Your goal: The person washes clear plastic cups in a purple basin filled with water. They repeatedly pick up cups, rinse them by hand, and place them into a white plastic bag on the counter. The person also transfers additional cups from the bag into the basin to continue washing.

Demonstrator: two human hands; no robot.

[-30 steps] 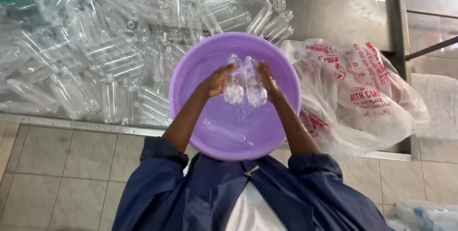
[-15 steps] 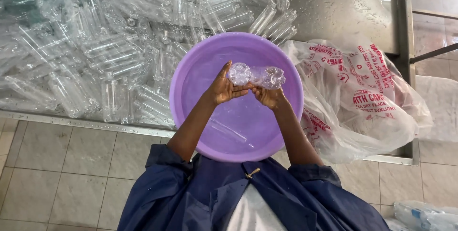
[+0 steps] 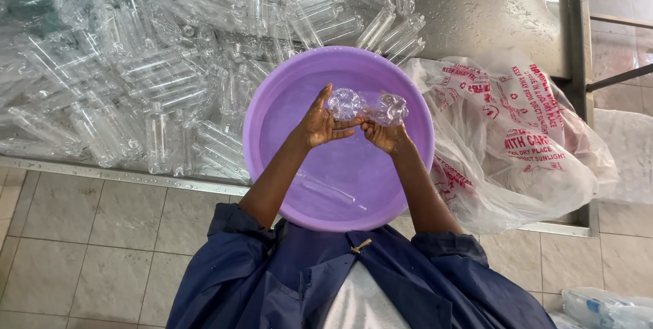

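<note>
Head view: both hands are raised over a purple basin (image 3: 272, 108) that stands on a wet metal table (image 3: 490, 9). The left hand (image 3: 318, 124) has its fingers (image 3: 320, 98) curled around a clear bottle (image 3: 345, 103), its ribbed base toward the camera. The right hand (image 3: 385, 133) grips a second clear bottle (image 3: 391, 107) just beside the first; the two bottles touch or nearly touch. Water lies in the basin, with another bottle (image 3: 326, 189) sunk in it. A heap of clear bottles (image 3: 136, 64) covers the table to the left. A printed plastic bag (image 3: 517, 145) lies to the right, against the basin.
</note>
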